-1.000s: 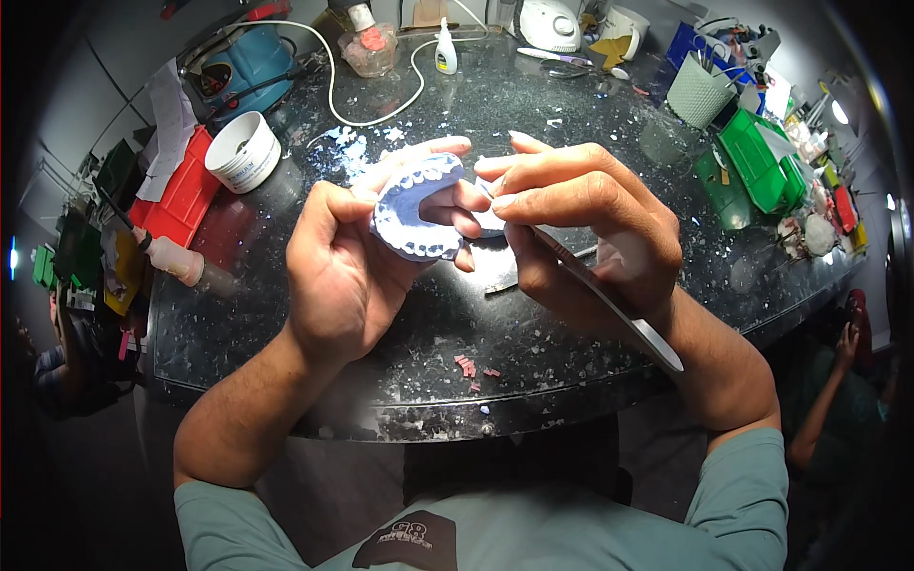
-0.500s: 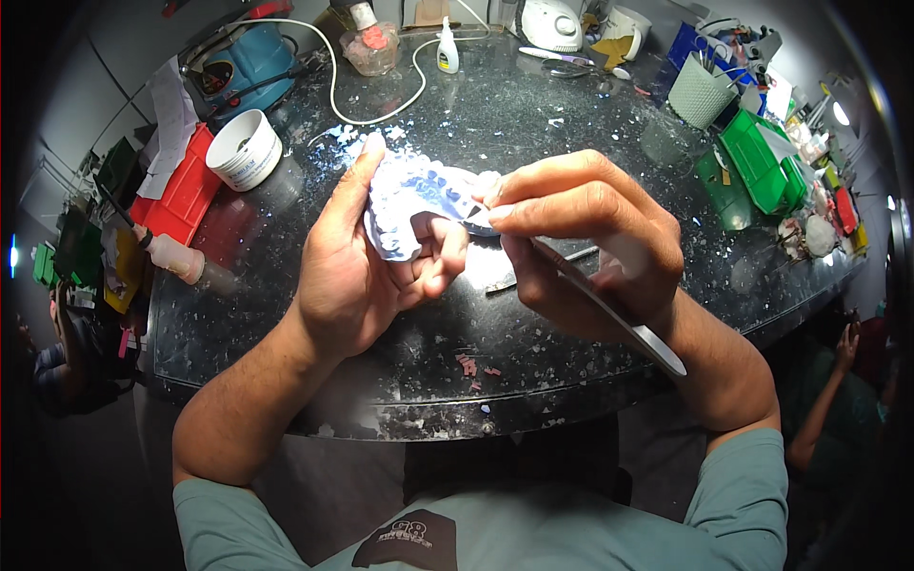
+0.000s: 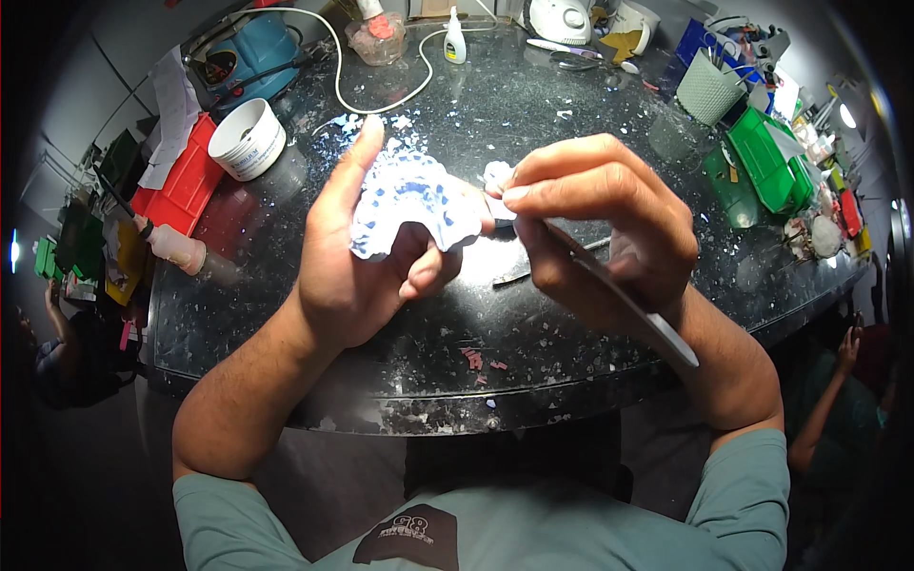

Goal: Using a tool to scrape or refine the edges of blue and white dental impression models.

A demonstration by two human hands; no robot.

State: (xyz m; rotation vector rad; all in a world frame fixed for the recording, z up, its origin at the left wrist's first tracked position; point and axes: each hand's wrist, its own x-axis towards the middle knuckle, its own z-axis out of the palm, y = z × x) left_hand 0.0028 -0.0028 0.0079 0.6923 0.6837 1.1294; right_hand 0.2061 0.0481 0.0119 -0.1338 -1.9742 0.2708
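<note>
The left hand (image 3: 335,276) is raised over the bench (image 3: 571,385) with its palm turned inward, the thumb pointing away from the body along the outer side of a dental cast (image 3: 405,195) and the fingers curled beneath it, two tips showing at the gap of the arch; the hand is closed firmly enough to carry the piece. The right hand (image 3: 609,228), just beside it, is bent at the wrist and pinches a slim metal tool (image 3: 655,322) between thumb and fingers, its rounded flat end slanting back below the palm toward the body. A small pale lump (image 3: 497,175) shows by the right fingertips; whether it sits on the tool I cannot tell. The cast, in the left hand, is horseshoe-shaped, chalky white mottled with blue, its lit surface bumpy and partly washed out by glare. Blue-white crumbs (image 3: 330,140) lie beyond the left thumb, and pink shavings (image 3: 473,359) dot the scuffed black benchtop nearer the body than both hands.
</note>
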